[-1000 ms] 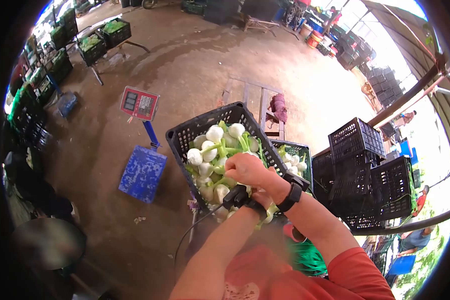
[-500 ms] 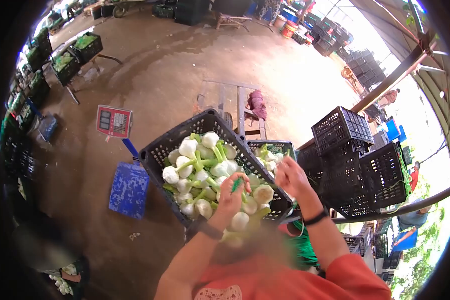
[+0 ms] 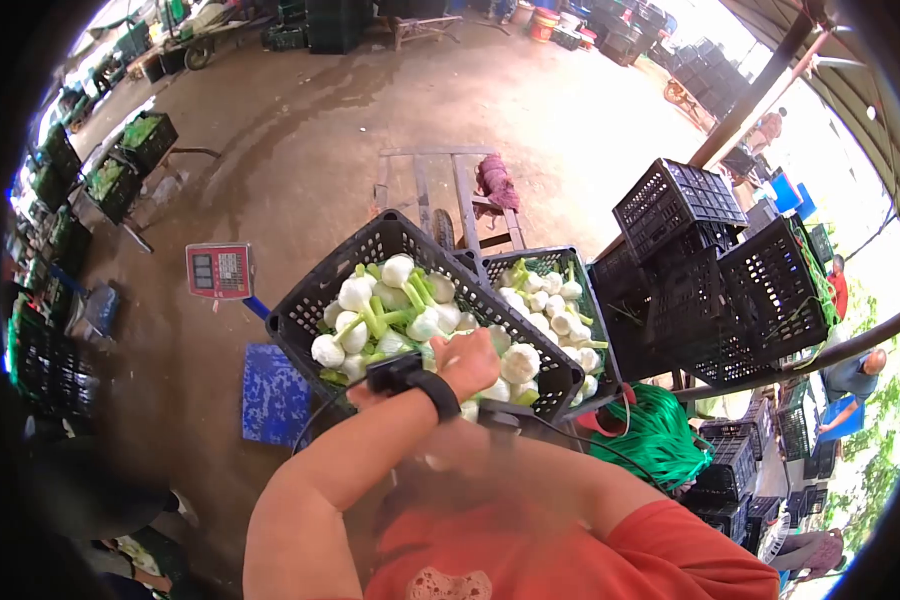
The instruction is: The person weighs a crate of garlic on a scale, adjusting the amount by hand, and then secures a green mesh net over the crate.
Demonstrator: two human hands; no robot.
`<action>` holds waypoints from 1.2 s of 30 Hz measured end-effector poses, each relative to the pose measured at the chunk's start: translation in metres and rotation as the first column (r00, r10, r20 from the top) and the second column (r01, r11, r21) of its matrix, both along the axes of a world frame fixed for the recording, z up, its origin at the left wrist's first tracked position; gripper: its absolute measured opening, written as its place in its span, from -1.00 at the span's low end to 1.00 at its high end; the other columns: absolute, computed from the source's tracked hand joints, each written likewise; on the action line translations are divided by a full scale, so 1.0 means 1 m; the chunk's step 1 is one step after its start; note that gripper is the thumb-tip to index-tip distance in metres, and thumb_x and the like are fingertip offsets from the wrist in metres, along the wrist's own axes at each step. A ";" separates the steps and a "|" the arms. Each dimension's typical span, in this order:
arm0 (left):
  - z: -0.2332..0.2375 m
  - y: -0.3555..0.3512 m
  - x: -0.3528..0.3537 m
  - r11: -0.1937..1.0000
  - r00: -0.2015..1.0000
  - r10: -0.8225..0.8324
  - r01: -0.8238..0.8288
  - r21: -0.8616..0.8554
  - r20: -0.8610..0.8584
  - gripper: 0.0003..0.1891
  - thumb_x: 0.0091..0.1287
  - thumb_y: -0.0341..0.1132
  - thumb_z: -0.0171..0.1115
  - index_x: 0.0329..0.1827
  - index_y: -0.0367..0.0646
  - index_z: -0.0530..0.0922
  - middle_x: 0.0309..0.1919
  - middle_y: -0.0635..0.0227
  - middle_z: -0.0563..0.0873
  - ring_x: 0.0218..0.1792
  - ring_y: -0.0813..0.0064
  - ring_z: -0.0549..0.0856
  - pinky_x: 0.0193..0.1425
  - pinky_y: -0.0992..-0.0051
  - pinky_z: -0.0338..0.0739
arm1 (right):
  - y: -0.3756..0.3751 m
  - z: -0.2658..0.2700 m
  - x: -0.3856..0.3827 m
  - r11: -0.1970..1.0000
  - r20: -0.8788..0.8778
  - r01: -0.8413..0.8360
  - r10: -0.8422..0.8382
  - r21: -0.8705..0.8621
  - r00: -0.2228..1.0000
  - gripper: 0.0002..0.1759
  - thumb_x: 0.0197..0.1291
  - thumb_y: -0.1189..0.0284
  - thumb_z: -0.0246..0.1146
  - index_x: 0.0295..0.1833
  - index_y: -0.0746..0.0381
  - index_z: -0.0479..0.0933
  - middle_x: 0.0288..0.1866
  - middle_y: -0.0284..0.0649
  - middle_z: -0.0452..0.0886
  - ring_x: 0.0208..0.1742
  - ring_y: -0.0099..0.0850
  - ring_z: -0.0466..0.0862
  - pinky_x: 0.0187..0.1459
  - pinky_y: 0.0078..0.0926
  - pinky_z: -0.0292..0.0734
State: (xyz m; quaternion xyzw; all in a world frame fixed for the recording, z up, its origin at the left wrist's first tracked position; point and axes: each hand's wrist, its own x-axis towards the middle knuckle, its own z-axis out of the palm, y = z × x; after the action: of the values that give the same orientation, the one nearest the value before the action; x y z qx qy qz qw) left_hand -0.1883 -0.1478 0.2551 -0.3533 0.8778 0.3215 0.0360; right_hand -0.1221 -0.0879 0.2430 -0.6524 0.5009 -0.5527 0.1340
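My left hand [image 3: 470, 362] is closed over the right part of a black crate [image 3: 300, 285] of white bulbs with green stalks [image 3: 397, 270]; what its fingers hold is hidden. A dark device on a black band is on my left wrist. My right hand [image 3: 450, 442] is blurred below my left wrist, at the crate's near side, mostly covered by my left forearm, its fingers unclear. A second crate [image 3: 610, 355] of similar bulbs stands just to the right. Bright green strands [image 3: 662, 432] lie to the right of my body.
A scale with a red display [image 3: 220, 271] and a blue platform [image 3: 275, 395] stands left. Stacked black crates [image 3: 680, 205] rise on the right. A cart frame [image 3: 420, 180] with a purple sack [image 3: 497, 182] is ahead. A person [image 3: 855, 380] is at far right; another is partly visible at lower left.
My right hand has moved left and down from above the second crate to beneath my left forearm. My left hand has turned, its forearm now slanting up to the right. The view has shifted.
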 end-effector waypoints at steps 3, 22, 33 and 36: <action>-0.023 0.014 0.004 0.988 0.967 0.147 -0.154 -0.019 -0.209 -0.74 0.07 -0.35 0.11 -0.15 0.03 0.58 -0.35 0.19 0.68 -0.12 0.17 0.63 0.07 0.15 0.16 | -0.049 -0.005 -0.012 0.907 -0.340 0.191 -0.057 0.375 0.939 -0.75 0.13 0.42 0.10 -0.04 0.13 0.49 -0.16 -0.21 0.54 0.01 -0.26 0.52 0.01 -0.18 0.37; 0.002 0.017 0.015 0.994 0.959 0.101 -0.110 -0.019 -0.264 -0.79 0.18 -0.38 0.02 -0.16 -0.09 0.56 -0.32 0.10 0.64 -0.13 0.21 0.56 0.09 0.19 0.19 | 0.006 0.125 -0.084 0.389 0.328 -0.539 0.490 0.747 0.808 -0.83 0.32 0.39 0.19 -0.18 0.29 0.58 -0.38 -0.31 0.64 -0.51 -0.67 0.59 -0.41 -0.71 0.50; -0.039 0.042 0.007 0.951 0.797 0.220 -0.304 -0.060 -0.562 -0.76 0.18 -0.40 0.03 -0.09 -0.08 0.52 -0.26 0.20 0.64 0.00 0.27 0.52 0.20 0.20 0.16 | -0.043 0.067 -0.092 0.712 -0.610 0.325 0.181 0.622 0.772 -0.70 -0.07 0.14 0.38 -0.34 0.12 0.59 -0.34 -0.23 0.62 -0.25 -0.20 0.63 -0.23 -0.22 0.49; -0.050 0.040 -0.003 0.925 0.717 0.254 -0.376 -0.053 -0.649 -0.76 0.18 -0.40 0.03 -0.09 -0.08 0.51 -0.26 0.22 0.64 0.01 0.28 0.52 0.21 0.20 0.16 | -0.047 0.058 -0.087 0.690 -0.692 0.412 0.179 0.595 0.699 -0.74 -0.07 0.19 0.37 -0.40 0.14 0.55 -0.36 -0.23 0.62 -0.25 -0.19 0.63 -0.26 -0.17 0.46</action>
State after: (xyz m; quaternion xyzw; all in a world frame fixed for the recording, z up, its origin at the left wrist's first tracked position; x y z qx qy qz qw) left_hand -0.1917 -0.1079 0.2053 -0.3711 0.7903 0.3413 -0.3481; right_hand -0.2090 -0.1349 0.3011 -0.6698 0.7296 -0.0287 0.1351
